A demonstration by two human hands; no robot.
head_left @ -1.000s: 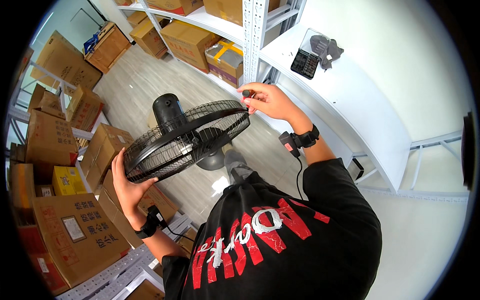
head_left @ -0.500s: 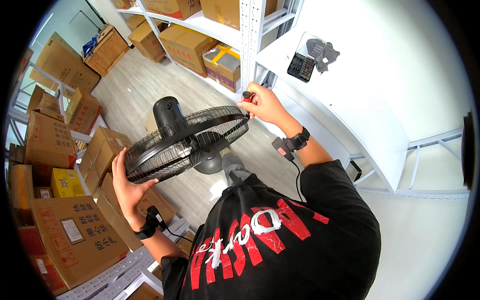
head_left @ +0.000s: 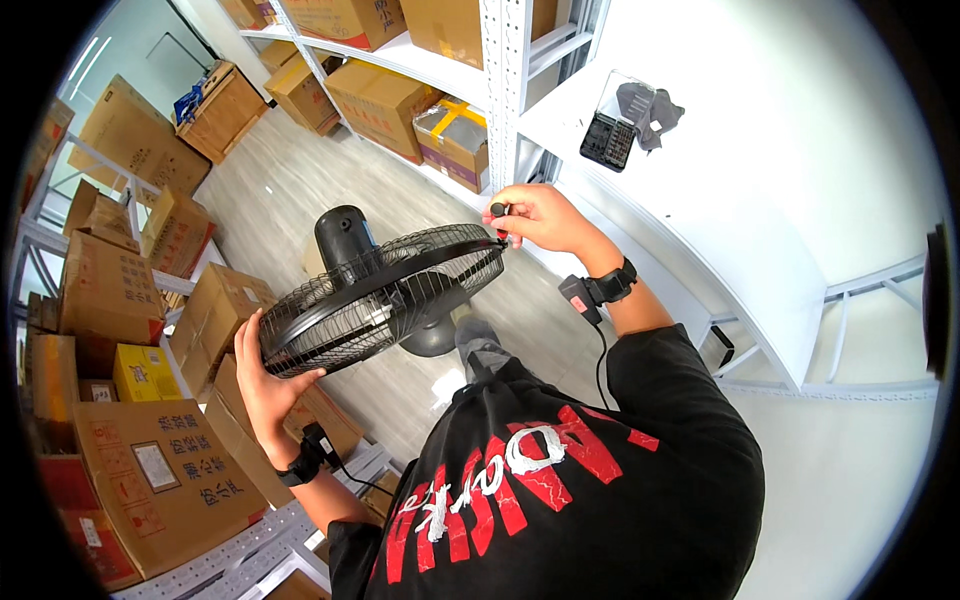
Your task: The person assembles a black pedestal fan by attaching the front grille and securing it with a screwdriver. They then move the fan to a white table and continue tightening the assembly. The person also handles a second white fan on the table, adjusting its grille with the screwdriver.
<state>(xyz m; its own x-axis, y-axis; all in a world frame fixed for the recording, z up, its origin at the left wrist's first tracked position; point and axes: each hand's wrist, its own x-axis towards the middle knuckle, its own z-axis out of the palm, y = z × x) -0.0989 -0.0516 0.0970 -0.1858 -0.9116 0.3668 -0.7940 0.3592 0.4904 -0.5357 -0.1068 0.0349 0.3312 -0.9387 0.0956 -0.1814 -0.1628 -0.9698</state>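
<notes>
Head view: I see the left hand (head_left: 268,388) cupped around the near-left rim of the black fan (head_left: 378,278), thumb spread wide. The right hand's (head_left: 545,217) fingers pinch a red-and-black tool (head_left: 500,212) at the opposite rim; its tip is too small to judge. The fan stands on the floor (head_left: 300,180).

Brown cardboard cartons (head_left: 380,105) are held on white metal shelving (head_left: 440,67), where a silver-topped box (head_left: 450,158) is crossed by yellow tape (head_left: 462,110). At the left, a small yellow carton (head_left: 145,372) is set near a large printed carton (head_left: 165,500). A wooden crate (head_left: 224,115) is topped with something blue (head_left: 187,104), too small to be identified.
</notes>
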